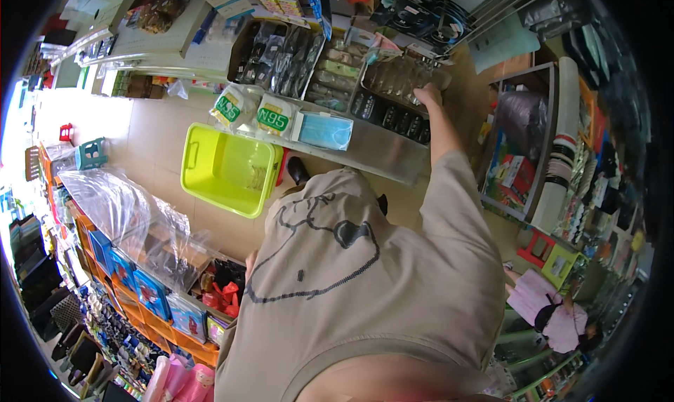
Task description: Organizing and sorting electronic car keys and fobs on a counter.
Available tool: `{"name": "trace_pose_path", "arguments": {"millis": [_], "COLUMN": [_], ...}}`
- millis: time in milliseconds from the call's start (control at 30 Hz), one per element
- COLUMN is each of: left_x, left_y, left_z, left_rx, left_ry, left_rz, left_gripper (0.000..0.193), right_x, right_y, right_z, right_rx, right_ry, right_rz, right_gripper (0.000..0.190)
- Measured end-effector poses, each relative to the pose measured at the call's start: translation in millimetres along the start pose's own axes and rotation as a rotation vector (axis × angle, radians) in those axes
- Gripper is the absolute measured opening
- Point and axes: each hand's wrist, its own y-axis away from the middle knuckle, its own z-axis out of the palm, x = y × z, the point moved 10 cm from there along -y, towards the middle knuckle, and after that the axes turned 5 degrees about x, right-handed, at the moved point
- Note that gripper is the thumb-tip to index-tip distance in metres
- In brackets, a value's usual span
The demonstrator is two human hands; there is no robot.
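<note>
My right hand (429, 96) reaches over the front of a box of clear plastic packets (395, 78) on a display shelf. Its fingers are at the near right edge of the box, and whether they grip anything is hard to see. Below that box are several black packaged items (389, 117). To the left sit bins of packaged goods (333, 73) and black packaged items (279, 54). Only a sliver of my left hand (251, 262) shows beside my shirt; the rest is hidden. It is nearest to red plastic bags (222, 298) in a compartment.
A lime-green plastic tub (226, 197) stands on the floor by my feet. Bags of masks (274, 115) and an open box of blue masks (324, 131) line the metal shelf edge (368, 162). A grey-framed rack (518, 139) stands right. Behind me, a person in pink (547, 312) is low down.
</note>
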Motion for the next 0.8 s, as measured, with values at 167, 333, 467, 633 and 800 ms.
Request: {"name": "trace_pose_path", "arguments": {"millis": [167, 333, 467, 633, 800], "left_x": [41, 92, 103, 117, 139], "left_y": [-20, -30, -47, -72, -99], "left_z": [44, 88, 111, 141, 156], "left_rx": [0.017, 0.015, 0.070, 0.022, -0.048], "left_ry": [-0.066, -0.102, -0.172, -0.287, -0.212], "left_rz": [0.048, 0.171, 0.125, 0.146, 0.211], "left_gripper": [0.051, 0.050, 0.046, 0.042, 0.045], "right_x": [-15, -58, -100, -189, -225], "right_y": [48, 98, 148, 260, 332], "right_z": [-43, -75, -64, -46, 0], "right_rx": [0.106, 0.232, 0.265, 0.412, 0.205], "right_ry": [0.044, 0.117, 0.293, 0.333, 0.155], "right_rz": [0.072, -0.125, -0.346, -0.729, -0.963], "right_gripper": [0.045, 0.041, 0.036, 0.030, 0.033]}}
